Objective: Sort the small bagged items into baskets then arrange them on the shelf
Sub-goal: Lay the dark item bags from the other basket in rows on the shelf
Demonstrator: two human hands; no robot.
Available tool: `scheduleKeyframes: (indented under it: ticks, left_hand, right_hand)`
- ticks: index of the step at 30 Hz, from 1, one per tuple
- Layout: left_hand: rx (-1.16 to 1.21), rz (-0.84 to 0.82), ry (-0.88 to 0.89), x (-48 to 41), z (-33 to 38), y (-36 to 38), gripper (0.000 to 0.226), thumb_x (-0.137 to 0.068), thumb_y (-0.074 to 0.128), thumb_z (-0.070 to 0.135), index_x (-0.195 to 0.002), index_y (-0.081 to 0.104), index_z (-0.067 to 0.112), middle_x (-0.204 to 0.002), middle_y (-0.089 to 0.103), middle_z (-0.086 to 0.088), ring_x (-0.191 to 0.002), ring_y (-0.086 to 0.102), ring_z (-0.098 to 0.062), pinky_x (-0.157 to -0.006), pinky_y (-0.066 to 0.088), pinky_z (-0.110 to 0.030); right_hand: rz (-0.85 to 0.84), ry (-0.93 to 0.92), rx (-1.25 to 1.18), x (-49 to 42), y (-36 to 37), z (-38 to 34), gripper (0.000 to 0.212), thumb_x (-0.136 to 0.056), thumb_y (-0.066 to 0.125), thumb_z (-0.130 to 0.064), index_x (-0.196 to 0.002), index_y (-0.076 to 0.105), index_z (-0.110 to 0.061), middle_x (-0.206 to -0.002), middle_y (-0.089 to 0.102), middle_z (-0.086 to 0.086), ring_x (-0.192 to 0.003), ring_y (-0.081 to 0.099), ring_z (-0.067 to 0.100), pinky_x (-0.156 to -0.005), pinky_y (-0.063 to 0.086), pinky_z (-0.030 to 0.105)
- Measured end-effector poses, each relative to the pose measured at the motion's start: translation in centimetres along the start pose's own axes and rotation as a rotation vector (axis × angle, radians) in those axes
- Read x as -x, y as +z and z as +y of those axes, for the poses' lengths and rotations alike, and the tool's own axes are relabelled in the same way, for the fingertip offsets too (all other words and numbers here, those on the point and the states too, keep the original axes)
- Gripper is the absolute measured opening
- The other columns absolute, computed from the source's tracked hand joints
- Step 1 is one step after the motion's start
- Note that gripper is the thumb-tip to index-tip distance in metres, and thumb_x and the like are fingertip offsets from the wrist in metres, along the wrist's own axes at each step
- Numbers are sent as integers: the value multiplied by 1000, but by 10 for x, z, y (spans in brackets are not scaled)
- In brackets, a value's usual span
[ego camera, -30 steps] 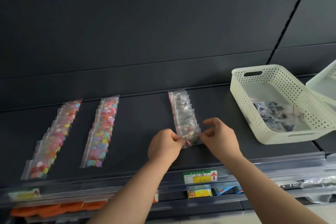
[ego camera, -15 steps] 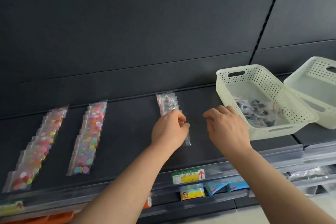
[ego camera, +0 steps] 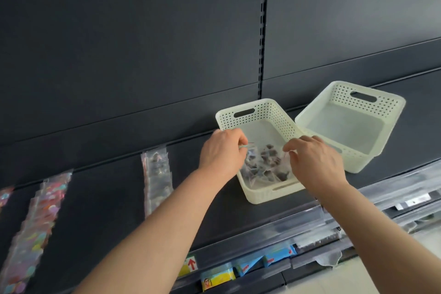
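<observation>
rows of colourful bags [ego camera: 35, 229] and clear bags [ego camera: 157, 179] lie flat on the dark shelf [ego camera: 102, 198]. over the near white basket [ego camera: 262, 112], the left hand [ego camera: 222, 153] pinches a small bag [ego camera: 249, 150] above a pile of dark bagged items [ego camera: 269, 162]. the right hand [ego camera: 315, 162] curls its fingers there, its grip impossible to tell, with a second basket [ego camera: 346, 126] touching alongside.

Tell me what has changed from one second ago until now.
Both hands let go of the row of dark bags and moved right, over the nearer basket. The left hand seems to pinch one of the loose bags there; whether the right hand grips one is unclear. The colourful rows and the empty basket stayed.
</observation>
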State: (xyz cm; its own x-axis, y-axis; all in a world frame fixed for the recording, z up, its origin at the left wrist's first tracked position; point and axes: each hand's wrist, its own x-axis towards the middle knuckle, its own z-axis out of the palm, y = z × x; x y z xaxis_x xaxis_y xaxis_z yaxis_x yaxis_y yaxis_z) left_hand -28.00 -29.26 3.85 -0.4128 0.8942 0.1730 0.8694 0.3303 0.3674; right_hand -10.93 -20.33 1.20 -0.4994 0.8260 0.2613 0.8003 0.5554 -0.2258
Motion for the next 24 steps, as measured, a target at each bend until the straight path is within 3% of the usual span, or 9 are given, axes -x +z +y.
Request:
scheduleKeyframes:
  ticks: [2, 7, 14, 19, 24]
  left_hand:
    - [-90, -26, 64, -10, 8, 6, 16, -94, 61, 23, -108, 65, 26, -111, 65, 9, -108, 52, -14, -81, 45, -29]
    - [-76, -164, 23, -23, 29, 22, 20, -93, 64, 24, -113, 66, 26, -114, 64, 6, -110, 55, -17, -87, 48, -34]
    - [-112, -293, 49, -42, 57, 58, 38, -89, 68, 31, -127, 60, 33, -117, 60, 4, -114, 50, -19, -91, 45, -35]
    - [40, -117, -45, -42, 51, 56, 12, -93, 63, 28, -95, 75, 27, -90, 71, 8, -87, 65, -16, -78, 53, -32]
    - [610, 101, -354, -35, 31, 25, 17, -98, 53, 19, -87, 66, 15, -88, 73, 2, -70, 69, -12, -66, 59, -35]
  right_hand:
    - [15, -3, -49, -2, 5, 6, 25, -93, 48, -20, -103, 67, -34, -102, 66, -12, -98, 55, 14, -56, 38, 26]
    - [53, -15, -231, -2, 20, 13, 33, -85, 50, -3, -110, 65, -17, -97, 71, 0, -90, 59, 22, -63, 46, 30]
    - [75, -20, -324, 0, 18, 16, 44, -82, 49, 6, -124, 53, -6, -102, 67, 9, -97, 59, 28, -76, 39, 28]
    - [55, -27, -326, 0, 18, 16, 41, -84, 47, 3, -124, 53, -6, -99, 68, 10, -95, 59, 29, -76, 43, 33]
    - [1, -24, -270, -1, 13, 13, 36, -92, 45, -9, -126, 52, -16, -101, 68, 2, -96, 59, 22, -70, 46, 32]
